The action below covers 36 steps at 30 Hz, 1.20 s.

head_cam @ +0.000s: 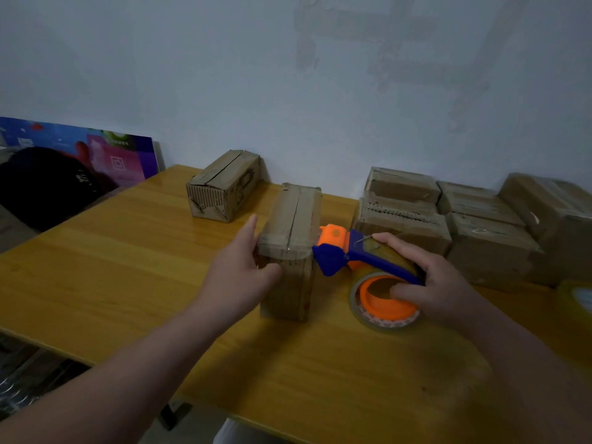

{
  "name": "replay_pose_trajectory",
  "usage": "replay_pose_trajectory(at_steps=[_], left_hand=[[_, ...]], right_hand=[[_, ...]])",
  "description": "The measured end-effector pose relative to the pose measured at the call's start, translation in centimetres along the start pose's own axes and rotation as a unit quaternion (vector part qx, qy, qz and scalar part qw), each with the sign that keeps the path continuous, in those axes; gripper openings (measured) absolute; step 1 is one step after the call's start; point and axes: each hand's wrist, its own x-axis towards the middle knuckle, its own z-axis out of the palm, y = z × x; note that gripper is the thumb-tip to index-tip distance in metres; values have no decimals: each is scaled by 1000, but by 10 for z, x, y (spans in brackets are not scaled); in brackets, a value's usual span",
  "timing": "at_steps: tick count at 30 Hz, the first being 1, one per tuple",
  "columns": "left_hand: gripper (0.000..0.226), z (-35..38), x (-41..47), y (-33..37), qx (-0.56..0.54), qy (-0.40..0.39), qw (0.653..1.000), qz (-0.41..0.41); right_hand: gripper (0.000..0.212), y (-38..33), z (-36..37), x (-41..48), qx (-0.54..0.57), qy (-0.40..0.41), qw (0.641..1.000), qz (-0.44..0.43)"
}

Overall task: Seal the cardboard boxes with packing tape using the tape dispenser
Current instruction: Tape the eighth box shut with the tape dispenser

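Note:
A narrow cardboard box (293, 225) lies lengthwise in the middle of the yellow wooden table (128, 267), its top flaps meeting along a seam. My left hand (240, 270) grips its near left corner, thumb on the front face. My right hand (439, 277) holds the blue and orange tape dispenser (358, 261) with its roll of clear tape. The dispenser's blue head touches the box's near right top edge. A strip of tape seems to cross the box's near end.
Another small box (224, 187) with an open seam sits at the back by the wall. A stack of several taped boxes (464, 219) fills the right side. A second tape roll (576, 296) peeks in at the right edge. A colourful board (121, 155) leans far left.

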Motion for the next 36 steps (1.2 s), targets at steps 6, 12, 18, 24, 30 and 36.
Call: replay_pose_trajectory(at_steps=[6, 12, 18, 24, 30, 36], left_hand=[[73, -9, 14, 9, 289, -23, 952, 98], [72, -15, 22, 11, 496, -61, 852, 154], [72, -11, 27, 12, 470, -93, 854, 203], [67, -12, 25, 12, 441, -74, 870, 207], [64, -14, 27, 10, 457, -67, 865, 199], [63, -13, 28, 10, 463, -68, 860, 202]], right_hand=[[78, -8, 22, -1, 19, 22, 999, -23], [78, -13, 36, -5, 21, 60, 997, -49], [77, -17, 35, -8, 15, 66, 997, -41], [77, -28, 27, -14, 21, 38, 998, -34], [66, -41, -6, -25, 7, -8, 1000, -7], [65, -37, -18, -31, -14, -18, 1000, 16]])
